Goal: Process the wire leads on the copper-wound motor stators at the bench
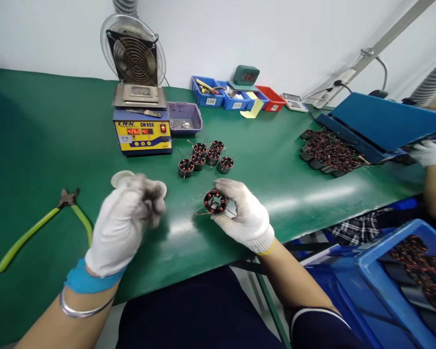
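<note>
A wound motor stator [215, 202], copper coils ringing its core and loose wire ends trailing toward the left, sits pinched in the fingertips of the gloved right hand [244, 214], lifted just clear of the green counter [39, 145]. The left hand [125, 224], also gloved, is blurred; its fingers are curled loosely in front of a small white dish [121, 178], and what it grips, if anything, cannot be told. Beyond the right hand five more stators [205, 156] stand grouped near a solder pot [142, 133] with a lit display and a purple tray [184, 118]. Green-handled cutters [43, 224] lie well to the outside of the left hand. Far to the right a co-worker's gloved hand [430, 151] rests by a heap of stators [329, 151]. Handling this piece well appears to call for gripping the core's rim only, keeping the fine leads unbent and apart.
</note>
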Action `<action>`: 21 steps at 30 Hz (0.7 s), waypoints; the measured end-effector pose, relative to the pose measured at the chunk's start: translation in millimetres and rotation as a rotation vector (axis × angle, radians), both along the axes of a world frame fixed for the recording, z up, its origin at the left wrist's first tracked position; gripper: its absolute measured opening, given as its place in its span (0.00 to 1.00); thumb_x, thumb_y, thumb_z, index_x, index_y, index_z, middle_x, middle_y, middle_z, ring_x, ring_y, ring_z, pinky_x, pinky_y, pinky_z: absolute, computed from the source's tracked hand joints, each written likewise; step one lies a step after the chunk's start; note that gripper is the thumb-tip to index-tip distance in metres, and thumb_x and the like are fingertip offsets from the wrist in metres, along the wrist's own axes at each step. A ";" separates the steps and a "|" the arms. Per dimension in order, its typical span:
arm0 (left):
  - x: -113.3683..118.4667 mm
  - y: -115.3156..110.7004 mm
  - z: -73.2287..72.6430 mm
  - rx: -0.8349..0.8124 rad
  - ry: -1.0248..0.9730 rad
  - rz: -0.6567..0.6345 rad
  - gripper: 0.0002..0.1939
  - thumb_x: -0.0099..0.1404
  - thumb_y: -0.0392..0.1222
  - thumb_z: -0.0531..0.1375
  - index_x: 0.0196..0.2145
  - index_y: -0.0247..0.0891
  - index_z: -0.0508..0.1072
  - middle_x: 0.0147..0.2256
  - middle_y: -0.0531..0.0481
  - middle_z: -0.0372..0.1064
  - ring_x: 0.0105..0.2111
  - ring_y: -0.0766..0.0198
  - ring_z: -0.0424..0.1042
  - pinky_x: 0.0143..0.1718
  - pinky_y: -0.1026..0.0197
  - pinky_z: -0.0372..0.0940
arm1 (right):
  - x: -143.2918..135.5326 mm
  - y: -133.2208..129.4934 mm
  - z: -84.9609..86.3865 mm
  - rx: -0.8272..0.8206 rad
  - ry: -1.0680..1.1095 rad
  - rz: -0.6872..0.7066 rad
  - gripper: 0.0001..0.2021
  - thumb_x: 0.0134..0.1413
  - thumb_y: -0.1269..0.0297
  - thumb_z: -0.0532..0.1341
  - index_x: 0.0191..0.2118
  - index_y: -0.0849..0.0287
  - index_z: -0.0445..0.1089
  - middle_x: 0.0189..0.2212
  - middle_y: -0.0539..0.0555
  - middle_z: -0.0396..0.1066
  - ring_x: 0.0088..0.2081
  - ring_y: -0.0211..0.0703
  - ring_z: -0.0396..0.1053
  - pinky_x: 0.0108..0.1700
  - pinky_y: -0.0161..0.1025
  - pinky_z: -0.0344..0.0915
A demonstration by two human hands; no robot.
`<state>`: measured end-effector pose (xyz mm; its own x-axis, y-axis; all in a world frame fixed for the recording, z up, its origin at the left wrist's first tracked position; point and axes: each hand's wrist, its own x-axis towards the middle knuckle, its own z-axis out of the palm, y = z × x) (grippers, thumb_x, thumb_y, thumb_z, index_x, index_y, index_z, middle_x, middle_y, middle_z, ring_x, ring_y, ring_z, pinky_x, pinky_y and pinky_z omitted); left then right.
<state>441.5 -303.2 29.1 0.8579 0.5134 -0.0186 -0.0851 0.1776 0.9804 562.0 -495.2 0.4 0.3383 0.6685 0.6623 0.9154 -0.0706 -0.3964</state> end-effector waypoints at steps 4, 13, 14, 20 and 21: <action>7.5 -8.3 -14.2 0.461 -0.022 0.102 0.13 0.62 0.50 0.61 0.37 0.38 0.74 0.36 0.47 0.73 0.35 0.61 0.72 0.37 0.61 0.68 | -5.5 5.3 -1.6 -0.048 -0.044 0.078 0.21 0.59 0.67 0.60 0.57 0.62 0.59 0.53 0.65 0.66 0.55 0.53 0.66 0.54 0.49 0.71; -3.2 5.4 3.4 0.254 0.092 -0.185 0.18 0.56 0.46 0.60 0.16 0.39 0.57 0.15 0.56 0.53 0.16 0.70 0.52 0.17 0.65 0.50 | -1.1 4.6 4.1 -0.006 -0.062 0.019 0.22 0.56 0.69 0.60 0.56 0.60 0.60 0.51 0.63 0.66 0.54 0.53 0.67 0.54 0.49 0.71; -0.5 3.9 2.9 0.269 0.107 -0.178 0.18 0.57 0.48 0.60 0.17 0.39 0.60 0.17 0.56 0.56 0.17 0.70 0.54 0.18 0.65 0.51 | -0.8 4.7 4.4 0.006 -0.074 0.018 0.22 0.56 0.69 0.60 0.56 0.60 0.59 0.51 0.63 0.66 0.54 0.52 0.67 0.54 0.49 0.71; 1.5 -7.5 4.3 0.279 0.210 -0.332 0.16 0.60 0.49 0.63 0.21 0.36 0.70 0.20 0.53 0.65 0.19 0.68 0.60 0.20 0.66 0.56 | -2.9 6.5 7.0 -0.033 -0.118 0.053 0.20 0.58 0.67 0.60 0.56 0.59 0.59 0.50 0.62 0.67 0.52 0.52 0.68 0.51 0.48 0.72; -3.5 -2.7 7.7 0.245 0.130 -0.356 0.17 0.61 0.49 0.63 0.21 0.37 0.70 0.19 0.53 0.65 0.19 0.68 0.60 0.21 0.65 0.56 | -2.2 6.0 7.7 -0.029 -0.117 0.048 0.21 0.57 0.67 0.60 0.56 0.59 0.59 0.50 0.62 0.67 0.52 0.51 0.68 0.50 0.48 0.72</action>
<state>438.0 -306.0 36.8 0.9804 0.1897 -0.0526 0.0660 -0.0649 0.9957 559.8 -489.2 8.1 0.2270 0.7019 0.6751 0.9577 -0.0353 -0.2854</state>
